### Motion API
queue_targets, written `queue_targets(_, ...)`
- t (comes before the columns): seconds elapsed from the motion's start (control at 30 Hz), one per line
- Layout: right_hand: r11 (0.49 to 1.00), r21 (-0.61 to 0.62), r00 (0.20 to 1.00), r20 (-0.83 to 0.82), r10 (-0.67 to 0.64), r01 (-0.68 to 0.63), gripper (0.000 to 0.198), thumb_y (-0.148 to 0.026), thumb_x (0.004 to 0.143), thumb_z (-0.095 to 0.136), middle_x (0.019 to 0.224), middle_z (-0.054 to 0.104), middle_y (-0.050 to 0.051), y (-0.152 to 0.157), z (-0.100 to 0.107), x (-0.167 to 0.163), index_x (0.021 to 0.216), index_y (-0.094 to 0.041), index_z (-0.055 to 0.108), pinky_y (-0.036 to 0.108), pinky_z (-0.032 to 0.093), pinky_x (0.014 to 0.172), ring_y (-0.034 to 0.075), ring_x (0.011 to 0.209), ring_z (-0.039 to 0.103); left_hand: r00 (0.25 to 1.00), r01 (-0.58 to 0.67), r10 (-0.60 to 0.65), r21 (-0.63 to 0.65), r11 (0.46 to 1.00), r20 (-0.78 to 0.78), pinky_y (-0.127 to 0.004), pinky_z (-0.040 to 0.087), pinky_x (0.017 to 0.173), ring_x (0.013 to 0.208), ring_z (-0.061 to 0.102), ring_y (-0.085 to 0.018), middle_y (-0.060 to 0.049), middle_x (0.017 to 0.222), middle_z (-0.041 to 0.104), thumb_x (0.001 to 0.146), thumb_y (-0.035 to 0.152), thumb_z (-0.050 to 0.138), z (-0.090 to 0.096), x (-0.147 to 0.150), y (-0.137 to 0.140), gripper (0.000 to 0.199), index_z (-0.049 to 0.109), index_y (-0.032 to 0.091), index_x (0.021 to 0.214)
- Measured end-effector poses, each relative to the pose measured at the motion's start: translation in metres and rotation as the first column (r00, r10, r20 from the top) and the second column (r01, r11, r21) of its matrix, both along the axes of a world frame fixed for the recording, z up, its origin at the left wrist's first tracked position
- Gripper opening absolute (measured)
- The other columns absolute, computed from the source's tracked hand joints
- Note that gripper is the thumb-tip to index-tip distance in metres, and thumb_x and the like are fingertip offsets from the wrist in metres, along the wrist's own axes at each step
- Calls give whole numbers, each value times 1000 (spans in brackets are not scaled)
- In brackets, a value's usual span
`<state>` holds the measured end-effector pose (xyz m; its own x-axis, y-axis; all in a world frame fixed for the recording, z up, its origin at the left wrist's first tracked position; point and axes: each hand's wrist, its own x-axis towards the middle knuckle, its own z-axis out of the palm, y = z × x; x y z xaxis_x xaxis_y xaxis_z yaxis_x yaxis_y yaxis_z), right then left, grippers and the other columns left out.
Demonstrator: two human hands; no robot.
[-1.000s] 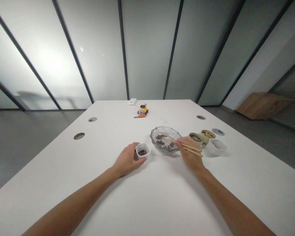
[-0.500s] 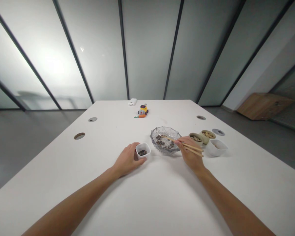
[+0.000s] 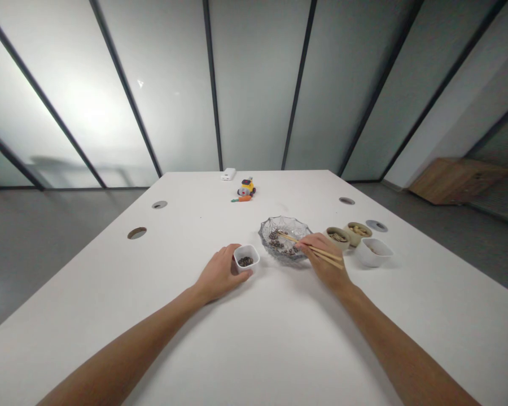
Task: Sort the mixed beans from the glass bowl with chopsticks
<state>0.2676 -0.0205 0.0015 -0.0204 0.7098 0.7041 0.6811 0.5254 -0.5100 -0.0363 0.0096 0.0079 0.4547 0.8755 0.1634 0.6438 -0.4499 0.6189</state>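
Note:
My left hand (image 3: 221, 274) is curled around the side of a small white cup (image 3: 254, 262) on the table, thumb at its front. Dark, bean-like pieces (image 3: 245, 261) lie in the bottom of that cup. Between the fingers of my right hand (image 3: 325, 260) is a pair of wooden chopsticks (image 3: 317, 251), their tips inside a clear glass bowl (image 3: 284, 260). Several dark brown pieces (image 3: 275, 243) are scattered along the left and front of the bowl. Whether the tips pinch a piece is too small to tell.
Right of the bowl stand a round cup with dark strips (image 3: 337, 237), a round cup with pale pieces (image 3: 359, 232) and a white square cup (image 3: 373, 255). Farther back on the white table (image 3: 186, 225) are a toy vehicle (image 3: 246, 187), a toy carrot (image 3: 241, 199) and a white case (image 3: 228, 174).
The chopsticks have come closer together and shifted slightly within the bowl, my right hand moving a little left. My left hand and the white cup have stayed in place.

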Motion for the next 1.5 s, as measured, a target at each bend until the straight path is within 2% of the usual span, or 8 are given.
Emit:
queue_targets(0.2,998,2,998,-10,56,-56,22,-41,99,64,92,71,5,-2,-2,0,89,-24,72,36,55,80,21,86,67,1000,-5,5,1,1000,-9,-41,51,87,100,66,-28,-8,114,70,85,42,73,2,0,-1,49,57,21,126)
queue_targets(0.43,997,69,998,33,-47,45,27,-44,101,59,86,72,5,-3,5,0,86,-24,70,36,54,75,21,80,65,1000,7,-7,8,1000,6,-42,51,90,101,65,-28,-8,113,70,84,41,73,3,0,0,46,58,22,123)
queue_targets(0.57,997,33,996,51,-74,72,30,-48,101,57,80,70,4,-3,5,0,84,-25,67,36,52,70,21,74,63,1000,4,-4,4,1000,6,-42,51,89,101,65,-29,-8,113,70,84,41,72,3,0,0,45,59,22,123)
queue_targets(0.93,995,-20,994,47,94,-93,18,-36,101,60,93,69,6,-5,3,-2,92,-24,69,37,56,80,21,84,66,1000,-2,2,3,1000,-7,-42,52,87,99,66,-28,-8,113,70,84,43,72,1,0,0,48,58,22,125)
queue_targets(1.13,995,-14,990,105,99,-98,18,-35,102,58,93,70,7,-7,7,-2,93,-25,71,36,57,77,21,83,68,1000,-3,3,24,1000,0,-42,51,90,101,66,-28,-8,113,70,84,42,72,-1,0,1,48,58,22,125)
queue_targets(1.33,997,36,996,62,71,-74,14,-33,101,60,91,70,6,-6,3,-2,95,-24,69,38,57,80,22,84,67,1000,1,-1,20,1000,-1,-42,52,88,102,66,-29,-8,112,71,84,43,72,-1,-1,1,48,58,23,125)
queue_targets(1.5,994,13,993,51,108,-108,14,-33,100,61,91,70,5,-7,4,-4,93,-24,68,37,56,77,21,82,66,1000,-7,7,24,1000,8,-41,52,87,101,67,-29,-7,111,71,83,42,73,-1,0,1,49,58,23,125)
